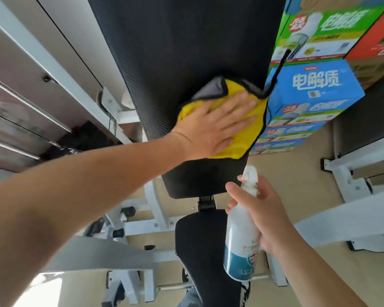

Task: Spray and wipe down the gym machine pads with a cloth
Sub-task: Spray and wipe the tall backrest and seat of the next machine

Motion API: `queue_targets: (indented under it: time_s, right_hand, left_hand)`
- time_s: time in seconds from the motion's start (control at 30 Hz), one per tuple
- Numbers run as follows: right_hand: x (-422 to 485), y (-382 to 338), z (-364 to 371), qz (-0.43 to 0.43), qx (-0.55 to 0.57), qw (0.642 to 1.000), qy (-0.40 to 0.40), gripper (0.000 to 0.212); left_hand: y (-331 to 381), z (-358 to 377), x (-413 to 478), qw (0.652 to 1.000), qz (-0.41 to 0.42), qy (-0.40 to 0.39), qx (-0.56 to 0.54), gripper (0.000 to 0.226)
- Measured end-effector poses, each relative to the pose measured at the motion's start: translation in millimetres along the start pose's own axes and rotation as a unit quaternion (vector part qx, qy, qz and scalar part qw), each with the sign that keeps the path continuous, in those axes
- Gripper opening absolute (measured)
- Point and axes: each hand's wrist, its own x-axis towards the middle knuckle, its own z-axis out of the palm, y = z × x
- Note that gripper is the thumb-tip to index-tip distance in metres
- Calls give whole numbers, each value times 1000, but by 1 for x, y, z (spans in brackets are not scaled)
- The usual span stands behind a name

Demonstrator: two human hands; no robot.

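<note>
Cloth [242, 141] yellow, grey-backed, black-edged, on black pad [186, 45]

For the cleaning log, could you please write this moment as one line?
step: wipe | left hand: pressing yellow cloth on back pad | right hand: holding spray bottle

Two pads [186, 41], one cloth [242, 140], one spray bottle [239, 240], two hands [211, 127].

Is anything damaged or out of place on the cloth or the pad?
A black strip trails from the yellow cloth past the back pad's right edge; it looks like edging come loose. Its top corner is folded over, showing grey.
</note>
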Motion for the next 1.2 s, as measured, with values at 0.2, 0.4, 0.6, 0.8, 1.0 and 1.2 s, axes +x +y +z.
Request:
queue_targets:
  time_s: [0.2, 0.4, 0.6, 0.8, 1.0, 1.2]
  right_hand:
    - [-2, 21, -11, 13, -17, 1000, -6, 54]
    - [-6, 31, -10, 26, -25, 999, -17, 44]
    - [-15, 8, 4, 23, -23, 998, -54, 43]
    - [-33, -62, 10, -14, -28, 996, -87, 60]
    - [-57, -140, 17, -87, -46, 989, -113, 52]
    - [-72, -207, 35, -129, -62, 985, -97, 53]
  left_hand:
    - [124, 88, -40, 943, 272, -163, 103, 82]
    - [122, 127, -127, 860, 413, -287, 91, 100]
    - [40, 70, -125, 928, 319, -189, 43, 64]
    - [-77, -54, -55, 991, 38, -56, 117, 66]
    - [-168, -146, -40, 979, -186, -26, 75, 66]
    - [-199, -173, -38, 952, -301, -20, 54, 71]
